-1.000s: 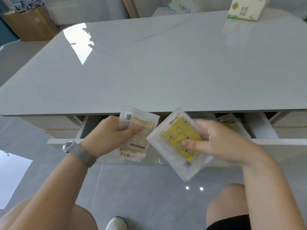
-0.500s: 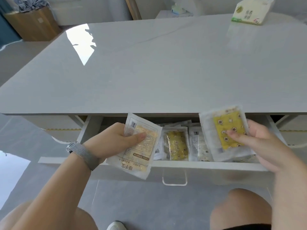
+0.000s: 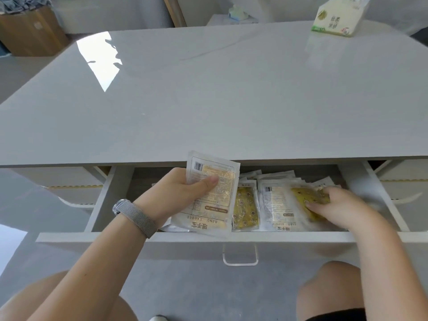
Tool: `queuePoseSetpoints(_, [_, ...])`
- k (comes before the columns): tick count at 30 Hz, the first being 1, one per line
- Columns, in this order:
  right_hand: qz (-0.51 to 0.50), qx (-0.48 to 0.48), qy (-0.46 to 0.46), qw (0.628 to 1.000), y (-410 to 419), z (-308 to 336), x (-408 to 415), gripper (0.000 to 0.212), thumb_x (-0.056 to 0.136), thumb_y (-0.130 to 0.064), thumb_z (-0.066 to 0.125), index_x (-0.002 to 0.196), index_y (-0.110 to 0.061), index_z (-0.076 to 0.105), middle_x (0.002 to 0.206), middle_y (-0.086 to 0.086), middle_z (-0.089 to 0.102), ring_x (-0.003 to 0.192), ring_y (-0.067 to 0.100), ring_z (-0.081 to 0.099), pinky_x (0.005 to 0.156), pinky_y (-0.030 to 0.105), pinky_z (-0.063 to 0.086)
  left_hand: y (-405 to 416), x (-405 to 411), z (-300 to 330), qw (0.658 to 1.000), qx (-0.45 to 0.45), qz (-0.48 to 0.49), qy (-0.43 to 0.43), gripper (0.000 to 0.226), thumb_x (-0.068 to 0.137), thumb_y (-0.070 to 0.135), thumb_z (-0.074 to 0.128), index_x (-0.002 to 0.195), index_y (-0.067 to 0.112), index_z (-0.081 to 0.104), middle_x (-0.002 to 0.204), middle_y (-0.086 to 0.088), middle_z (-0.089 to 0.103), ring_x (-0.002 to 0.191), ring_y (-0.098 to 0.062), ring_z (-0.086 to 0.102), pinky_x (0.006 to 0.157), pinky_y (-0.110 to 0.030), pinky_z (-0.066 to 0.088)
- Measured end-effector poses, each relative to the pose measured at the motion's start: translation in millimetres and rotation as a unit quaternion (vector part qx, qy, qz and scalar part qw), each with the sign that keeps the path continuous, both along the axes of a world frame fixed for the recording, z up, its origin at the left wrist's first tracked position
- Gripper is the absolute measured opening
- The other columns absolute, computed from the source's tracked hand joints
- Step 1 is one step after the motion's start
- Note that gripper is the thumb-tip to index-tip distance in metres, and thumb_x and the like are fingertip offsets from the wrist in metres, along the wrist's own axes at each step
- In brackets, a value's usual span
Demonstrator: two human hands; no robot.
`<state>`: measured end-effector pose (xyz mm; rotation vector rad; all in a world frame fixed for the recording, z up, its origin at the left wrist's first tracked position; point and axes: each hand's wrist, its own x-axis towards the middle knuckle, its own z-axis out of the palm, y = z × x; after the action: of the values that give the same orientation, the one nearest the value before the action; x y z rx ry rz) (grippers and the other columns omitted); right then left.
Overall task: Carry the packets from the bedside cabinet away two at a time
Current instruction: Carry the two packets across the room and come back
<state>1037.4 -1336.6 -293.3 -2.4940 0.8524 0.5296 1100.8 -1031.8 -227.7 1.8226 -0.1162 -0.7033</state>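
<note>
An open white drawer (image 3: 185, 238) under the grey top holds several hand-warmer packets, among them a yellow-faced one (image 3: 245, 209) and a white-backed one (image 3: 275, 205). My left hand (image 3: 176, 193) grips a white packet (image 3: 215, 200) by its left edge, thumb on its printed back, just above the drawer's left half. My right hand (image 3: 340, 205) is down inside the drawer's right part, motion-blurred. Its thumb and fingers pinch a yellow packet (image 3: 301, 195) that lies on the pile.
The glossy grey top (image 3: 208, 100) stretches behind the drawer, with a tissue pack (image 3: 335, 19) at its far right. A cardboard box (image 3: 30, 31) stands at the far left on the floor. The drawer's clear handle (image 3: 240, 258) sits between my knees.
My right hand has dropped from above the drawer's edge down into the drawer with the yellow packet. My left hand has lifted its packet slightly higher.
</note>
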Motion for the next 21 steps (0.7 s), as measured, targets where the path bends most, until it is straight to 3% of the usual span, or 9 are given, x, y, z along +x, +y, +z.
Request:
queuePoseSetpoints(2, [0.006, -0.028, -0.089, 0.996, 4.8, 4.9, -4.2, 0.048, 0.089, -0.041, 0.063, 0.130, -0.017, 0.056, 0.128, 0.009, 0.057, 0.111, 0.028, 0.057, 0.083, 0.031, 0.046, -3.5, -1.2, -2.4, 1.000, 0.005, 0.010, -0.006, 0.022, 0.092, 0.028, 0.061, 0.101, 0.013, 0.074, 0.100, -0.005, 0.076, 0.095, -0.021, 0.072, 0.091, -0.044, 0.056])
queuePoseSetpoints(4, [0.018, 0.014, -0.257, 0.966, 17.9, 18.7, -10.3, 0.040, 0.091, -0.035, 0.063, 0.127, -0.021, 0.059, 0.126, -0.001, 0.062, 0.116, 0.018, 0.058, 0.090, 0.027, 0.042, -8.6, -4.4, -5.3, 1.000, -0.002, 0.017, -0.011, 0.021, 0.093, 0.028, 0.061, 0.102, 0.014, 0.074, 0.106, -0.008, 0.075, 0.101, -0.026, 0.070, 0.096, -0.046, 0.053])
queuePoseSetpoints(6, [0.008, 0.223, -0.344, 0.912, 43.9, 40.9, -15.8, 0.040, 0.084, -0.049, 0.065, 0.118, -0.029, 0.063, 0.110, -0.013, 0.070, 0.106, 0.004, 0.064, 0.091, 0.024, 0.048, -13.9, -9.4, -6.8, 0.999, -0.030, 0.015, -0.012, 0.017, 0.093, 0.022, 0.061, 0.105, 0.018, 0.072, 0.107, -0.002, 0.075, 0.102, -0.020, 0.070, 0.098, -0.044, 0.052])
queuePoseSetpoints(8, [0.042, 0.416, -0.287, 0.862, 74.6, 55.7, -15.3, 0.065, 0.068, -0.074, 0.061, 0.120, -0.036, 0.058, 0.108, -0.017, 0.072, 0.100, 0.003, 0.068, 0.084, 0.023, 0.055, -19.4, -14.6, -5.0, 0.998, -0.055, -0.006, -0.031, 0.018, 0.094, 0.016, 0.060, 0.108, 0.021, 0.069, 0.109, 0.003, 0.074, 0.104, -0.014, 0.069, 0.097, -0.041, 0.053])
queuePoseSetpoints(9, [0.077, 0.443, -0.245, 0.859, 88.4, 56.3, -13.0, 0.070, 0.066, -0.078, 0.057, 0.122, -0.037, 0.055, 0.110, -0.019, 0.071, 0.100, 0.002, 0.068, 0.083, 0.023, 0.056, -21.9, -17.2, -3.6, 0.997, -0.062, -0.022, -0.049, 0.021, 0.094, 0.015, 0.059, 0.113, 0.021, 0.067, 0.112, 0.004, 0.073, 0.105, -0.013, 0.069, 0.097, -0.039, 0.053])
queuePoseSetpoints(12, [0.073, 0.466, -0.234, 0.850, 111.6, 48.6, -2.6, 0.061, 0.068, -0.058, 0.067, 0.120, -0.027, 0.060, 0.109, -0.011, 0.072, 0.102, 0.006, 0.068, 0.090, 0.031, 0.054, -25.7, -23.6, -2.6, 0.990, -0.095, -0.045, -0.090, 0.039, 0.094, 0.011, 0.058, 0.133, 0.015, 0.053, 0.121, 0.000, 0.069, 0.112, -0.015, 0.065, 0.097, -0.040, 0.053])
queuePoseSetpoints(15, [0.007, 0.543, -0.179, 0.820, 104.3, 43.9, 4.7, 0.059, 0.063, -0.036, 0.078, 0.116, -0.012, 0.063, 0.102, 0.005, 0.075, 0.093, 0.018, 0.072, 0.076, 0.033, 0.060, -21.5, -24.9, -2.3, 0.993, -0.099, -0.017, -0.063, 0.073, 0.095, 0.011, 0.056, 0.151, 0.028, 0.012, 0.121, 0.000, 0.067, 0.108, -0.018, 0.067, 0.092, -0.042, 0.056])
queuePoseSetpoints(18, [0.029, 0.516, -0.104, 0.849, 88.1, 41.8, 9.9, 0.040, 0.071, -0.023, 0.075, 0.107, -0.007, 0.066, 0.096, 0.012, 0.075, 0.082, 0.020, 0.072, 0.065, 0.030, 0.059, -10.6, -28.4, -4.3, 0.987, 0.079, -0.096, -0.102, 0.076, 0.098, 0.034, 0.050, 0.149, 0.033, -0.007, 0.120, 0.000, 0.068, 0.094, -0.019, 0.070, 0.088, -0.038, 0.056])
queuePoseSetpoints(21, [0.091, 0.282, -0.060, 0.953, 74.7, 32.4, 22.8, 0.045, 0.086, -0.035, 0.071, 0.119, -0.007, 0.061, 0.105, 0.008, 0.071, 0.094, 0.025, 0.067, 0.078, 0.039, 0.053, 3.8, -31.1, -7.7, 0.886, 0.330, -0.221, -0.239, 0.070, 0.084, 0.073, 0.034, 0.133, 0.026, 0.047, 0.117, 0.007, 0.065, 0.094, -0.010, 0.064, 0.090, -0.033, 0.051])
